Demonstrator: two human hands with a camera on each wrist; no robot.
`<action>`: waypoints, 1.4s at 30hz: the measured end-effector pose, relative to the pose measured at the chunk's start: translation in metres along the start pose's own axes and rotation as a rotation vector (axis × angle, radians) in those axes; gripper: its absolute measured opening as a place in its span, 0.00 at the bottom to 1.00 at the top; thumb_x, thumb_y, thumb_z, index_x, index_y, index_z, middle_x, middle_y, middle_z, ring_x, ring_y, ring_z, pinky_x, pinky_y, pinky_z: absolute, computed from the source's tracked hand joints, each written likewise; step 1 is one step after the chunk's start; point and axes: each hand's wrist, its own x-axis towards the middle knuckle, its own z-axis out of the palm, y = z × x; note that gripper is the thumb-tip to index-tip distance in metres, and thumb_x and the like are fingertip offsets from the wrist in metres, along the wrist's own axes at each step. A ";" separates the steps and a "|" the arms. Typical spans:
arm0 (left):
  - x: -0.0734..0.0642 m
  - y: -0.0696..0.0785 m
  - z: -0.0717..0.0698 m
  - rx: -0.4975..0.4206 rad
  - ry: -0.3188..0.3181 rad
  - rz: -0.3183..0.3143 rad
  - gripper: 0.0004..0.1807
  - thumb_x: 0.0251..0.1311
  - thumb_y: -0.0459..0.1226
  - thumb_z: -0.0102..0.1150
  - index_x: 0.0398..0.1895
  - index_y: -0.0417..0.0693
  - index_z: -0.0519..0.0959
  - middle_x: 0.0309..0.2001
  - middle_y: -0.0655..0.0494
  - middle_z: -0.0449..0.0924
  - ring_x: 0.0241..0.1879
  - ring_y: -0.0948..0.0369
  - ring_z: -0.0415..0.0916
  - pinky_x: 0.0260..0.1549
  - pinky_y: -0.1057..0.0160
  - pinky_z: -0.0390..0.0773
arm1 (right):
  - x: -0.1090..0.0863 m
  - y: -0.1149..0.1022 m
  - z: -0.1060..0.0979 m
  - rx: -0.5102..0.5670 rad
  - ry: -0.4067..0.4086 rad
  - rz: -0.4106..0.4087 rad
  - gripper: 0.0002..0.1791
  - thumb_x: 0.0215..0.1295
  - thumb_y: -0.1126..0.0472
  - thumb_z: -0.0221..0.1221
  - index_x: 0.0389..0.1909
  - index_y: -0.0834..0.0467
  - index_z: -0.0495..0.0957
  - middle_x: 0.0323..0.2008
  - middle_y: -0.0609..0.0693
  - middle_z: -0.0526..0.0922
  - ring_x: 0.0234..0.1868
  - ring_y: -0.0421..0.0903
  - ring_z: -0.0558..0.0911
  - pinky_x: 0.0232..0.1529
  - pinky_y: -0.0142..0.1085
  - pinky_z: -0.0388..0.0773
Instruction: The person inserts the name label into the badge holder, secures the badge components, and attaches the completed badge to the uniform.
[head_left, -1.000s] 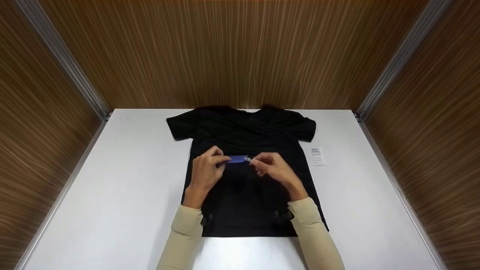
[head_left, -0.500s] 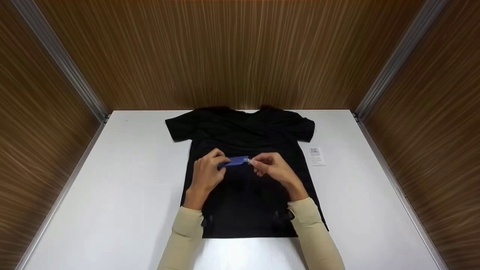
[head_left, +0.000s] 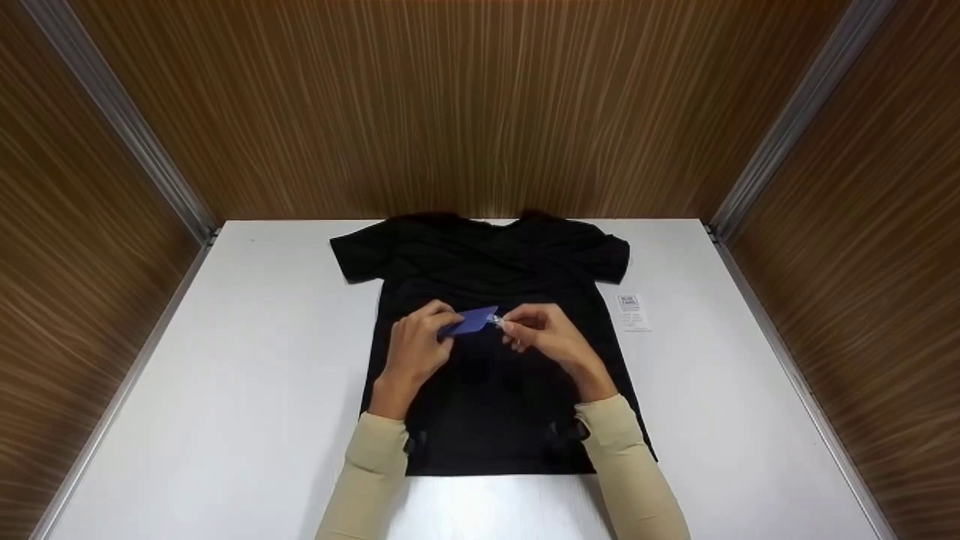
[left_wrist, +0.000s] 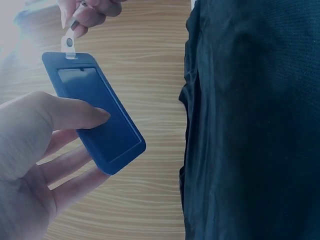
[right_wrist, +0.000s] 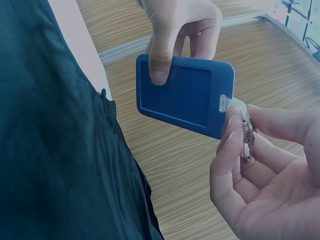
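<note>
A blue badge holder [head_left: 472, 320] is held up between both hands over a black T-shirt [head_left: 491, 405]. My left hand [head_left: 416, 345] grips its plain end, thumb across the framed face, fingers behind. In the right wrist view the badge holder [right_wrist: 187, 95] shows a slot at one short edge, with a clear strap [right_wrist: 236, 104] through it. My right hand [head_left: 551, 337] pinches that strap beside a metal clip [right_wrist: 248, 137]. The strap [left_wrist: 69, 42] also shows in the left wrist view, running from the holder to the right hand's fingertips.
The T-shirt lies spread with sleeves out on a white table [head_left: 247, 360]. A white printed card [head_left: 634, 312] lies right of the shirt. Wood-grain panels [head_left: 465, 112] enclose the back and both sides.
The badge holder has tilted so more of its blue face shows, its strap end rising slightly. Both hands keep their hold and have barely moved.
</note>
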 end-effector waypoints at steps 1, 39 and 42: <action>0.000 0.000 0.001 0.000 -0.003 0.000 0.16 0.48 0.24 0.72 0.39 0.49 0.91 0.41 0.54 0.87 0.34 0.53 0.87 0.28 0.54 0.84 | 0.000 0.000 0.000 -0.001 0.002 -0.008 0.16 0.71 0.65 0.62 0.45 0.78 0.80 0.29 0.51 0.85 0.26 0.40 0.82 0.31 0.32 0.83; 0.002 0.014 -0.004 -0.112 -0.167 -0.025 0.18 0.59 0.34 0.71 0.54 0.46 0.87 0.49 0.53 0.89 0.46 0.54 0.88 0.44 0.54 0.86 | 0.001 -0.002 0.009 -0.014 0.042 -0.075 0.11 0.70 0.69 0.62 0.46 0.75 0.84 0.31 0.53 0.86 0.28 0.38 0.83 0.31 0.30 0.82; 0.002 0.016 -0.005 -0.126 -0.175 -0.022 0.18 0.60 0.35 0.71 0.54 0.45 0.87 0.51 0.51 0.89 0.48 0.53 0.87 0.47 0.53 0.86 | 0.001 -0.002 0.010 -0.002 0.031 -0.074 0.11 0.70 0.70 0.61 0.46 0.77 0.82 0.30 0.51 0.86 0.28 0.38 0.83 0.31 0.30 0.82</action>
